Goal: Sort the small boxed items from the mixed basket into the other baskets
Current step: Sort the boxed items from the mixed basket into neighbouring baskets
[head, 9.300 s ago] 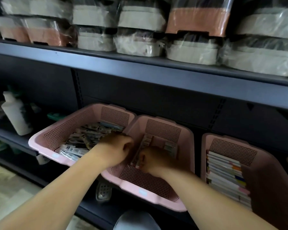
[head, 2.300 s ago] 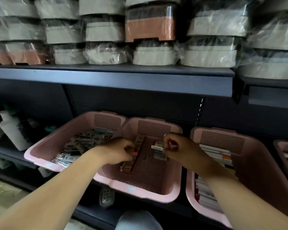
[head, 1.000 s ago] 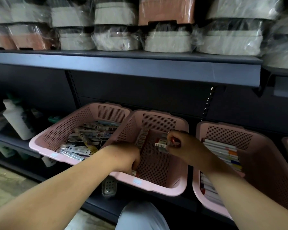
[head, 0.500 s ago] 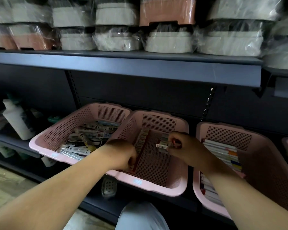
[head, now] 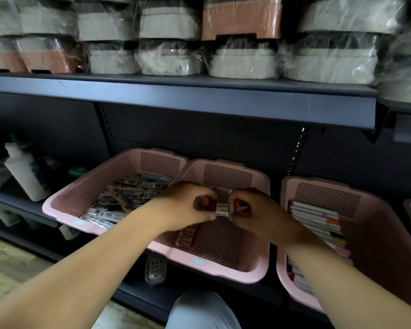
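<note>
**Left hand rises from basket floor to join right over middle basket**

Your left hand (head: 188, 206) has come up off the row of small boxes (head: 188, 235) on the floor of the middle basket (head: 198, 261) and now meets your right hand (head: 256, 213) above that basket, where half a second ago the two were apart. Between them sits a white-labelled box (head: 222, 207), pinched at its right end by your right thumb and fingers, which also show a red piece tucked inside the curl. Your left fingers are curled round a dark-red item (head: 205, 204) that butts against the box's left end; whether it is a second box cannot be told. The row of small boxes lies along the basket's left side, below your left wrist. To the left, the mixed basket (head: 64, 210) holds a jumble of long packs (head: 133, 193). To the right, a third basket (head: 325, 198) holds flat packs stacked on edge (head: 316, 219). Film-wrapped containers (head: 242, 65) fill the upper shelf (head: 199, 100), and a white bottle (head: 25, 174) leans at far left.
</note>
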### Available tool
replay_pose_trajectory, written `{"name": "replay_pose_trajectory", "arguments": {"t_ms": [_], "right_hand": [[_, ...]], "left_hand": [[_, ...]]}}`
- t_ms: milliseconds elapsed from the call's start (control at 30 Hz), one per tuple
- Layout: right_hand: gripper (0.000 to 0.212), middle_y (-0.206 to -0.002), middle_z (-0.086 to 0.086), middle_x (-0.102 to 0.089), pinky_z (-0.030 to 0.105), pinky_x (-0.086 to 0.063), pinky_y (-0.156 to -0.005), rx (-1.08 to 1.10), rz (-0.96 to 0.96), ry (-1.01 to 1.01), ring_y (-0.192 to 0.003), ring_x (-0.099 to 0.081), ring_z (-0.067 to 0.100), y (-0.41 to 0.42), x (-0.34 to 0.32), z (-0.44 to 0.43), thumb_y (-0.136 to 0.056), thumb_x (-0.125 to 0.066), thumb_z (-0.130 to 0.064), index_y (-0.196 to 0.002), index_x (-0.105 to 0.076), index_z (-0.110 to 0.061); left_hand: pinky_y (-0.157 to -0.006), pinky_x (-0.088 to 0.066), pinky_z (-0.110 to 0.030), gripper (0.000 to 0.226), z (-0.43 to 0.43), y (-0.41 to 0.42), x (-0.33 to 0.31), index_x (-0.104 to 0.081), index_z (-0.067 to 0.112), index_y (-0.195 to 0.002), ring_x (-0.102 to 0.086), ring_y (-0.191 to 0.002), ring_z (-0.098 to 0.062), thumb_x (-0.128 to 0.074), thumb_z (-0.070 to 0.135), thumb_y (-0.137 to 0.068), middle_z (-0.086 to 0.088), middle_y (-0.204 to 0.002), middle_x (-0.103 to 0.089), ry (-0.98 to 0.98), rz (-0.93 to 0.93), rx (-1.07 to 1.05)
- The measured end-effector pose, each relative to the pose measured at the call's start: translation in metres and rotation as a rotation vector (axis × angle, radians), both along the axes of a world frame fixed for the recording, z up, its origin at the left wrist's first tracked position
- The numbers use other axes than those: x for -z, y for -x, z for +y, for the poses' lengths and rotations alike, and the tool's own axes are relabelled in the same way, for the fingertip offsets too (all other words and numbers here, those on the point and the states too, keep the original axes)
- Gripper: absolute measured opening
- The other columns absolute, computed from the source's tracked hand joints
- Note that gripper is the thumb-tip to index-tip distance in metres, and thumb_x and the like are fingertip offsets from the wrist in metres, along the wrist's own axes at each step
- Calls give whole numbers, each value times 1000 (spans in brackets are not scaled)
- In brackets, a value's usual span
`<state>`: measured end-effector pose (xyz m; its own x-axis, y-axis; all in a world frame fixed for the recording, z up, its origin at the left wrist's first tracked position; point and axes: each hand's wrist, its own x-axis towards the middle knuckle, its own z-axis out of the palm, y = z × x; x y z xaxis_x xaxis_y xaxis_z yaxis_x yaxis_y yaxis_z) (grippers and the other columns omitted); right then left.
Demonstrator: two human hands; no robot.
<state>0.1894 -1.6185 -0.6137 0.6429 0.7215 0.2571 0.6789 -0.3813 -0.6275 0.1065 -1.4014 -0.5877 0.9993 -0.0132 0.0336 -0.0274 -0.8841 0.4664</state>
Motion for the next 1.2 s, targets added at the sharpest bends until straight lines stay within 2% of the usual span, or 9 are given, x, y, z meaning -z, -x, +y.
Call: {"name": "replay_pose_trajectory", "arguments": {"t_ms": [133, 233, 500, 667, 800, 900, 1000, 1067, 1200], "right_hand": [[22, -97, -16, -58, 12, -43, -76, -42, 17, -38, -90, -60, -2, 5, -1, 7, -82, -76, -21, -93, -64, -35], [24, -100, -14, -65, 21, -50, -84, -65, 104, -128, -96, -63, 2, 6, 1, 11, -82, -75, -16, -99, -66, -31], [18, -74, -9, -64, 28, -55, -55, 133, 411, -336, -64, -62, 7, 15, 7, 28, -89, -73, -14, -83, -64, -28], [24, -69, -24, -65, 23, -49, -65, 97, 363, -229, -68, -62, -5, 17, 8, 27, -94, -65, -18, -83, -66, -40], [13, -76, -23, -67, 16, -46, -63, 88, 380, -191, -73, -63, -6, 18, 7, 30, -96, -65, -31, -93, -65, -43], [7, -76, -13, -65, 22, -48, -56, 92, 478, -200, -70, -63, 1, 17, 4, 31, -96, -65, -31, -91, -66, -35], [4, -78, -7, -63, 26, -49, -56, 81, 538, -148, -72, -61, 8, 14, 3, 31, -96, -65, -31, -92, -67, -30], [5, -80, -4, -64, 25, -49, -53, 69, 586, -135, -71, -61, 8, 14, 4, 33, -94, -66, -33, -92, -67, -29], [4, -83, -7, -64, 22, -47, -55, 74, 599, -70, -72, -61, 8, 15, 6, 37, -96, -63, -37, -93, -64, -36]], "left_hand": [[-71, -40, -17, 19, -8, 2, -9, -62, 54, -93, -57, -87, 2, -79, 52, -83, 26, -92, -61, -117, -49, 12], [-63, -38, -17, 21, -13, 6, -7, -60, 43, -87, -57, -79, 1, -78, 52, -81, 21, -85, -62, -143, -73, -41], [-76, -57, -28, 17, -18, 3, 11, -65, 45, -89, -66, -82, -2, -71, 48, -73, 17, -83, -70, 116, -40, -138], [-70, -54, -32, 35, -13, -3, 15, -63, 37, -80, -67, -78, -9, -71, 64, -61, 11, -80, -71, 333, -107, -286], [-70, -55, -37, 22, -11, -3, 16, -66, 33, -78, -65, -62, -12, -74, 53, -83, 6, -73, -74, 482, -65, -252], [-79, -56, -31, 23, -6, 2, 16, -64, 47, -89, -65, -82, -3, -70, 65, -75, 16, -87, -70, 282, -136, -228], [-89, -43, -14, 36, -6, 15, 5, -65, 45, -120, -58, -107, 1, -76, 46, -86, 21, -118, -64, -101, -237, -46], [-99, -40, -17, 40, -7, 18, 2, -67, 39, -128, -54, -122, -6, -73, 43, -89, 18, -131, -62, -267, -291, 58], [-95, -48, -28, 25, -5, 19, -5, -74, 33, -113, -57, -114, -13, -70, 38, -89, 16, -116, -65, -326, -284, 100]]}}
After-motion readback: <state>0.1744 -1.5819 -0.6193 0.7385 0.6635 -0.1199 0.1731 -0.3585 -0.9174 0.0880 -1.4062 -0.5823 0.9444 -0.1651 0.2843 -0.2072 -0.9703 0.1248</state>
